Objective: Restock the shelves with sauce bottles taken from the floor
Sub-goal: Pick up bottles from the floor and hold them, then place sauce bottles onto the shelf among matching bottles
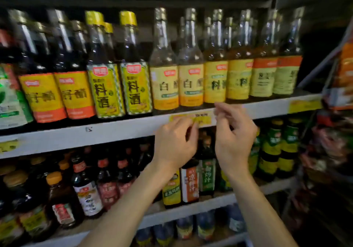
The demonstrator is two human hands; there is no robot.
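**Both hands at the price tag, bottles standing on the shelves**

The left hand (174,143) is raised to the white shelf edge (114,130), back toward the camera. Its fingers are curled, and their tips pinch the lower left part of a yellow tag (203,119) stuck on that edge.

The right hand (234,137) is up just beside it, the two hands close but apart. Its fingers are half curled. Thumb and forefinger come near each other at the tag's right end, level with the top of the shelf edge. Motion blur hides whether they grip the tag or only touch it.

The bottles (164,65) stand upright in a tight row on the shelf above the hands. Those on the left are dark with yellow and orange labels. Those directly over the tag are clear with yellow labels, and amber ones run on to the right. The right fingertips sit just below the bases of the amber ones and do not touch them.

Behind and below the hands, the next shelf carries shorter dark bottles with red, orange and green labels. A lower shelf holds more, blurred and mostly hidden by the forearms.

At the far right edge hang blurred coloured packets (342,86).
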